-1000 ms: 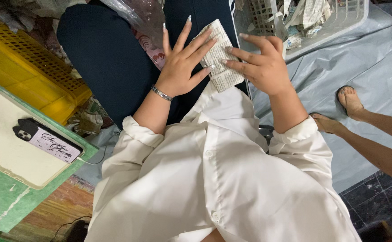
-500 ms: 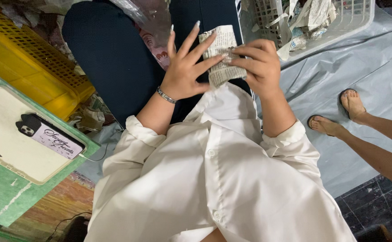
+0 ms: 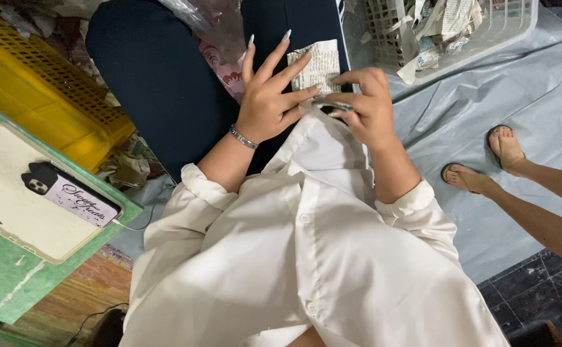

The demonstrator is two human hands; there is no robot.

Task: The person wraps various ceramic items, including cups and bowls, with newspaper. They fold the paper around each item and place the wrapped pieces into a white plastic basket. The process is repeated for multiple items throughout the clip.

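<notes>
1. Left hand (image 3: 269, 96), fingers spread, presses a folded newspaper piece (image 3: 316, 67) on the dark lap (image 3: 159, 83).
2. Right hand (image 3: 364, 106) pinches its near edge.
3. Grey plastic sheet (image 3: 506, 83) covers the floor on the right; yellow crate (image 3: 36, 90) on the left.

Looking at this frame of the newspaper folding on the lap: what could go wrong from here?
1. The folded newspaper piece rests on a rounded dark-trousered thigh, not a flat surface, so the crease may come out crooked.
2. The left hand presses with long pointed nails; they might tear the thin paper.
3. The right hand pinches only the lower edge; the piece could slip toward the grey plastic sheet.
</notes>
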